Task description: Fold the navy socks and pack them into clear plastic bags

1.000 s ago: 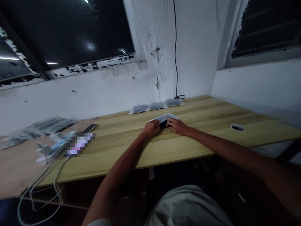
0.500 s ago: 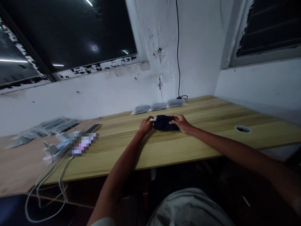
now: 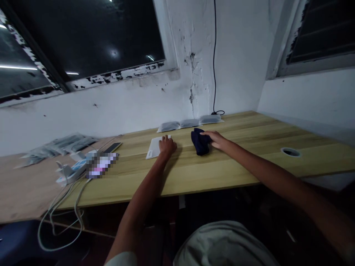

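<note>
A flat white plastic pouch (image 3: 153, 147) with a small printed label at its lower left corner lies on the wooden table. My left hand (image 3: 168, 145) is on the pouch's right side, its fingers bent and closed on it. To the right, my right hand (image 3: 216, 139) grips a folded dark navy cloth (image 3: 200, 142) by its right end. The cloth hangs loosely bunched just over the tabletop, apart from the pouch; its exact kind cannot be made out.
Three filled pale pouches (image 3: 189, 123) lie in a row by the wall. On the left are a pile of similar pouches (image 3: 62, 146), a power strip (image 3: 72, 173) with looping white cables, a dark phone (image 3: 112, 147) and a blurred-out lit screen (image 3: 104, 165). A cable hole (image 3: 290, 152) is at right.
My left hand has moved left, and the white pouch now shows flat beneath it. The navy cloth, formerly between both hands, is now in my right hand alone and hangs more upright.
</note>
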Action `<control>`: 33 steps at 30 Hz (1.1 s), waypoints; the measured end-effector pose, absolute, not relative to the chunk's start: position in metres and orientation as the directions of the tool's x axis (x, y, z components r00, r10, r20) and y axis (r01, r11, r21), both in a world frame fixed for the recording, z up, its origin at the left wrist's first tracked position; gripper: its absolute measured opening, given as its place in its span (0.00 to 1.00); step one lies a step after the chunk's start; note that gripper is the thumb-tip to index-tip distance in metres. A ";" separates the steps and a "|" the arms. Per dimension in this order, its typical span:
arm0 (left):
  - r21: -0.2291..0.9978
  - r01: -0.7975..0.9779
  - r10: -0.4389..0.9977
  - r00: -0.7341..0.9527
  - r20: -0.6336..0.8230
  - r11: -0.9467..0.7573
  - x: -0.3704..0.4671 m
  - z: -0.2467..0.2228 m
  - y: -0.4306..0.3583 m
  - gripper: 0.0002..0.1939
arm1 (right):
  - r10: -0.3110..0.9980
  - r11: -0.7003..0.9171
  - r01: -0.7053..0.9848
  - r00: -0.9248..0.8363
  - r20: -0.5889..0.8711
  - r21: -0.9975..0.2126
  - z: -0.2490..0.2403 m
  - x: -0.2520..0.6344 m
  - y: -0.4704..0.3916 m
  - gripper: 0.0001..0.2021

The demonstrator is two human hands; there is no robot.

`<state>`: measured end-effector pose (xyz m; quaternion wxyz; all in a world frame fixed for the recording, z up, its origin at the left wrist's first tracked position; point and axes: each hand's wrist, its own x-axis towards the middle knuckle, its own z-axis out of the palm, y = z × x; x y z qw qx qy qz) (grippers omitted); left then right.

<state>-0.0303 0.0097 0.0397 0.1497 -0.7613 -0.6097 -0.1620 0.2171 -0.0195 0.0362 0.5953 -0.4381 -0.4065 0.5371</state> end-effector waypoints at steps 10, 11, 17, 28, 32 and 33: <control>0.127 0.456 0.466 0.792 0.394 -0.881 0.022 0.029 -0.022 0.24 | 0.941 0.093 0.474 0.245 0.233 -0.875 0.042 0.276 -0.009 0.05; 0.111 0.438 0.448 0.824 0.347 -0.892 0.024 0.026 -0.021 0.23 | 0.932 0.047 0.615 0.256 0.255 -0.787 0.042 0.287 -0.008 0.04; 0.104 0.458 0.467 0.832 0.300 -0.883 0.019 0.024 -0.008 0.14 | 0.988 -0.096 0.830 0.149 0.052 -0.549 0.032 0.324 -0.012 0.11; -0.021 0.908 0.763 0.365 0.534 -0.419 -0.056 0.068 0.015 0.18 | 0.984 -0.049 0.850 0.132 0.122 -0.524 0.034 0.337 -0.006 0.17; 0.012 0.874 0.731 0.399 0.553 -0.486 -0.071 0.071 0.018 0.25 | 0.969 0.246 0.752 -0.198 0.147 -0.612 0.040 0.351 -0.016 0.35; 0.042 0.829 0.735 0.470 0.489 -0.558 -0.071 0.070 0.019 0.22 | 0.947 0.304 0.727 -0.302 0.110 -0.616 0.040 0.354 -0.018 0.34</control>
